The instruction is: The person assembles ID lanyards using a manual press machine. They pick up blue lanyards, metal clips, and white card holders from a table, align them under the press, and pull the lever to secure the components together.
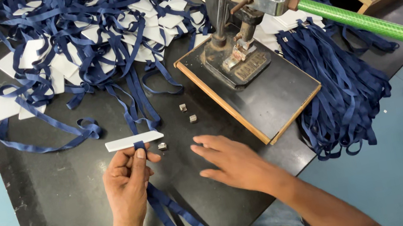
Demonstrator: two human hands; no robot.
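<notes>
Blue strap [139, 145]: my left hand [126, 182] pinches it under the white card [134, 140], centre frame.
Right hand [232, 162]: fingers spread, empty, reaching toward the metal clip [162, 146] on the counter [64, 209].
Care: I'd judge the loop needs keeping flat.

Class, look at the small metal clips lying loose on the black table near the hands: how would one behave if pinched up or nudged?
Each metal clip looks tiny and blocky, so it would probably slide rather than roll when nudged. Being so small beside the right hand, it likely needs a fingertip pinch and could slip away. It seems rigid, unlike the blue ribbon trailing limply from the left hand.
</notes>
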